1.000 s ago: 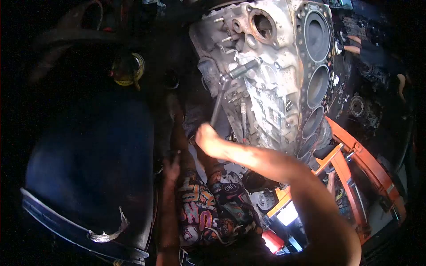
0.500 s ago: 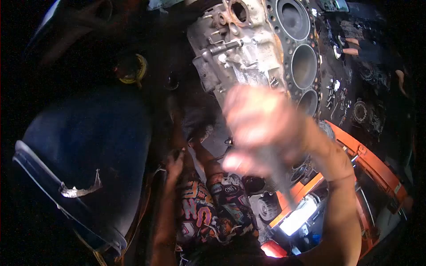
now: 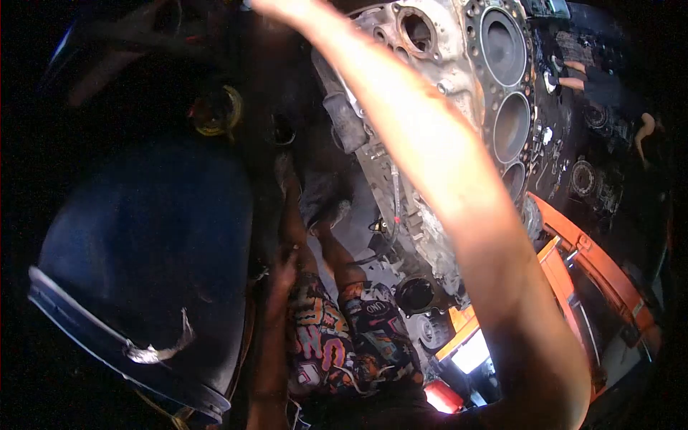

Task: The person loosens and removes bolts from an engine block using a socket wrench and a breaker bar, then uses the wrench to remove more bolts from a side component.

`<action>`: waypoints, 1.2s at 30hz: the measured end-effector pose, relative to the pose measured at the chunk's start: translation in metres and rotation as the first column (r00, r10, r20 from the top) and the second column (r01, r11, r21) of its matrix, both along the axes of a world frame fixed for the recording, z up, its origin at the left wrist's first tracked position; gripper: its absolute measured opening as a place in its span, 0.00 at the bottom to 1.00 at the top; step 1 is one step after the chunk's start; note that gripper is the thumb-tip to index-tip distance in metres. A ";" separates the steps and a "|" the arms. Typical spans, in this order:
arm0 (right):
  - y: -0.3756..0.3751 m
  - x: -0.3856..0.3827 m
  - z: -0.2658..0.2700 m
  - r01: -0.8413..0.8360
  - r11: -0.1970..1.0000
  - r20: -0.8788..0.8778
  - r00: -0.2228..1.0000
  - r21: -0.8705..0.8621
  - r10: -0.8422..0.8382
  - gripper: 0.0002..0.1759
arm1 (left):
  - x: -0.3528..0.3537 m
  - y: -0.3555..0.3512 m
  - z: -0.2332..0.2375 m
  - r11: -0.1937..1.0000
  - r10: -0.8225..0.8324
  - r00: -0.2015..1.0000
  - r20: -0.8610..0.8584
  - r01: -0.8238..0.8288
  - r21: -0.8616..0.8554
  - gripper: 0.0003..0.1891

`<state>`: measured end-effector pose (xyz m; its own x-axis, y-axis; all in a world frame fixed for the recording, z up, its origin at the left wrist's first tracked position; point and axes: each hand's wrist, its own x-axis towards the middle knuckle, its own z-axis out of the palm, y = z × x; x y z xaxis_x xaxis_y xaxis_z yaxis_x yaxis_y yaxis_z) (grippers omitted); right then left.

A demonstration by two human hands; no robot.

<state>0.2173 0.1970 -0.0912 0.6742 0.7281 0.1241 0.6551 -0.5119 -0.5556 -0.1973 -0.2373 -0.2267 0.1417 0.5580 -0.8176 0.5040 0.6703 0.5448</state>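
My right arm reaches up across the engine block point(image 3: 430, 75). At the top edge, my right hand point(image 3: 276, 6) is bright, blurred and partly cut off; its fingers and anything in them cannot be made out. The block has large round cylinder bores point(image 3: 504, 49) along its right side. In shadow, my left hand point(image 3: 285, 269) hangs low beside my leg and near the dark blue curved panel point(image 3: 150, 236); its fingers are too dim to read.
An orange metal frame point(image 3: 588, 251) stands at the lower right, with a bright lamp point(image 3: 471, 352) and a red object point(image 3: 443, 396) near it. Loose parts and a round gear-like part point(image 3: 583, 178) lie on the right. Another person's arm point(image 3: 645, 132) shows at far right.
My right hand has moved from over the middle of the engine up and left to the top edge. The view has shifted slightly. My left hand stays low.
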 end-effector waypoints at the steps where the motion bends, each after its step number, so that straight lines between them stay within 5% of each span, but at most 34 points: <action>1: -0.012 -0.017 -0.006 -0.141 0.975 -0.116 0.986 -0.169 0.122 0.23 | 0.000 0.017 0.024 0.990 -0.141 0.986 -0.093 0.142 0.015 0.31; 3: -0.027 -0.031 -0.022 -0.438 0.730 -0.432 0.876 -0.525 0.214 0.30 | 0.007 0.043 0.047 0.962 -0.273 0.954 -0.128 0.268 -0.052 0.31; 4: -0.030 -0.039 -0.085 -0.471 0.678 -0.425 0.870 -0.564 0.251 0.31 | 0.001 0.048 0.044 0.960 -0.265 0.962 -0.072 0.256 -0.117 0.30; 7: -0.089 -0.073 -0.127 -0.606 0.476 -0.561 0.788 -0.638 0.252 0.31 | -0.013 0.061 0.051 0.931 -0.356 0.934 -0.017 0.353 -0.092 0.28; 9: -0.128 -0.095 -0.097 -0.656 0.199 -0.626 0.755 -0.728 0.195 0.27 | -0.027 0.052 0.039 0.925 -0.379 0.924 -0.037 0.378 -0.046 0.25; 11: -0.191 -0.118 -0.098 -0.603 0.041 -0.519 0.718 -0.797 0.465 0.17 | -0.041 0.029 0.026 0.921 -0.384 0.917 -0.108 0.388 0.024 0.23; 12: -0.219 -0.123 -0.092 -0.637 -0.053 -0.539 0.602 -0.769 0.589 0.13 | -0.039 0.027 0.025 0.934 -0.352 0.931 -0.101 0.356 0.031 0.22; 13: -0.254 -0.131 -0.094 -0.602 0.001 -0.400 0.532 -0.799 0.746 0.08 | -0.022 0.038 0.040 0.942 -0.330 0.939 -0.099 0.334 0.035 0.21; 14: -0.289 -0.134 -0.095 -0.604 -0.079 -0.371 0.375 -0.793 0.849 0.11 | -0.007 0.050 0.055 0.982 -0.178 0.984 -0.010 0.177 -0.066 0.21; 16: -0.332 -0.132 -0.059 -0.650 -0.107 -0.340 0.244 -0.752 0.908 0.07 | 0.001 0.048 0.071 0.983 -0.180 0.982 0.054 0.182 -0.034 0.21; 18: -0.356 -0.117 0.003 -0.755 -0.103 -0.205 0.043 -0.647 0.978 0.08 | -0.006 0.032 0.066 0.909 -0.381 0.924 0.027 0.369 0.193 0.22; 19: -0.361 -0.113 0.031 -0.737 -0.200 -0.259 -0.036 -0.646 0.965 0.08 | -0.022 0.013 0.041 0.760 -0.544 0.836 -0.071 0.527 0.382 0.22; 21: -0.382 -0.094 0.060 -0.967 -0.051 -0.205 0.001 -0.249 0.979 0.09 | -0.021 0.000 0.035 0.748 -0.577 0.813 -0.078 0.565 0.347 0.23; 24: -0.360 -0.067 0.136 -0.952 0.182 -0.175 0.142 0.245 0.974 0.15 | -0.022 -0.029 0.021 0.806 -0.517 0.847 -0.120 0.529 0.264 0.23; 26: -0.332 -0.046 0.179 -0.939 0.209 -0.124 0.181 0.272 0.976 0.16 | -0.027 -0.059 -0.003 0.802 -0.474 0.839 -0.265 0.536 0.264 0.23; 28: -0.300 -0.024 0.201 -0.850 0.392 -0.083 0.389 0.352 0.918 0.19 | -0.030 -0.084 -0.030 0.805 -0.413 0.828 -0.379 0.527 0.273 0.23; 30: -0.266 -0.010 0.215 -0.645 0.621 -0.283 0.557 0.446 0.781 0.13 | -0.019 -0.076 -0.026 0.970 -0.204 0.952 -0.226 0.228 0.083 0.23; 33: -0.180 -0.015 0.218 -0.267 0.735 -0.381 0.718 0.623 0.583 0.16 | 0.020 -0.012 0.048 0.950 -0.304 0.947 -0.105 0.293 -0.104 0.24; 36: -0.107 -0.002 0.188 -0.040 0.811 -0.521 0.748 0.583 0.411 0.18 | 0.040 0.008 0.081 0.958 -0.281 0.958 -0.064 0.275 -0.084 0.25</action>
<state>0.2150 0.0902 0.0965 0.5577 0.8162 0.1507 0.1423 0.0849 -0.9862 -0.1571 -0.2290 -0.1457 0.2201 0.4432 -0.8690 0.7131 0.5347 0.4534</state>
